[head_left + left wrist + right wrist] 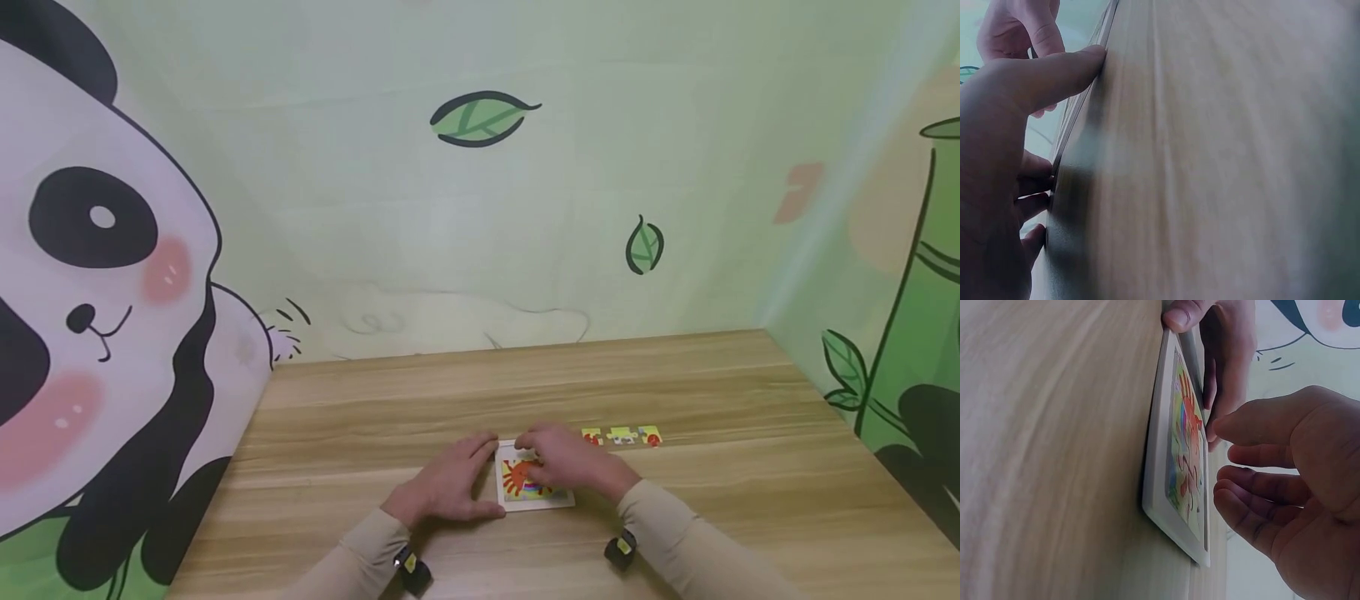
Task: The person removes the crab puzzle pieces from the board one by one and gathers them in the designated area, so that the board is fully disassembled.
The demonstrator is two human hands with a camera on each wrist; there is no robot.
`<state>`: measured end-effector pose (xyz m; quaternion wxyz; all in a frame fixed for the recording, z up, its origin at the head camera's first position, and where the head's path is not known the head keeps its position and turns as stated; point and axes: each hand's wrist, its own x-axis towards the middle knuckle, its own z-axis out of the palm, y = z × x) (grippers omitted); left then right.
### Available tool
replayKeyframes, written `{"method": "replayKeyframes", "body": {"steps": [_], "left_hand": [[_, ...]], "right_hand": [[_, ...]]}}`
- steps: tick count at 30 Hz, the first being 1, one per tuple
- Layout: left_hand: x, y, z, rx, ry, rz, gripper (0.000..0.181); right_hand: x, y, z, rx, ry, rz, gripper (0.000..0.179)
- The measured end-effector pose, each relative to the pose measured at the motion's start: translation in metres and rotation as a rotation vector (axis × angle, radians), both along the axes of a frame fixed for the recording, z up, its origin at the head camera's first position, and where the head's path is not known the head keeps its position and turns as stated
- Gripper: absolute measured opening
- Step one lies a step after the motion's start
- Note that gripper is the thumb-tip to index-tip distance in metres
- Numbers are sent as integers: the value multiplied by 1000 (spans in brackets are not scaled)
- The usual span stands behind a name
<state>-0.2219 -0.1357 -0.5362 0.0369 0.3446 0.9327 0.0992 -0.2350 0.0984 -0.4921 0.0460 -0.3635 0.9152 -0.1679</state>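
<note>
A white-framed puzzle tray (534,506) lies flat on the wooden table. Its picture (1185,456) shows a red figure with a rainbow patch on yellow-green. My left hand (453,479) holds the tray's left side, thumb at the near corner and index finger by the far corner. Over the tray's far right part hovers my right hand (566,458), its fingers loosely bent and pointing at the picture. The right wrist view shows nothing between those right fingers (1254,487). Part of the picture is hidden beneath this hand.
Three loose yellow puzzle pieces (622,435) with red and white details lie in a row just beyond the right hand. Behind the wooden table (375,400) hangs a pale green backdrop (360,208) with a large panda at left.
</note>
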Motion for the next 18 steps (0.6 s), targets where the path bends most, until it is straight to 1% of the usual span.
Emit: {"method": "replayKeyframes", "body": {"steps": [5, 11, 18], "left_hand": [[0, 0, 0, 12, 1, -2, 102], [0, 0, 0, 38, 20, -10, 99], [0, 0, 0, 34, 16, -7, 99]], "right_hand": [[0, -4, 0, 14, 24, 9, 33], [2, -8, 1, 29, 9, 15, 35], [2, -11, 1, 46, -4, 17, 37]]}}
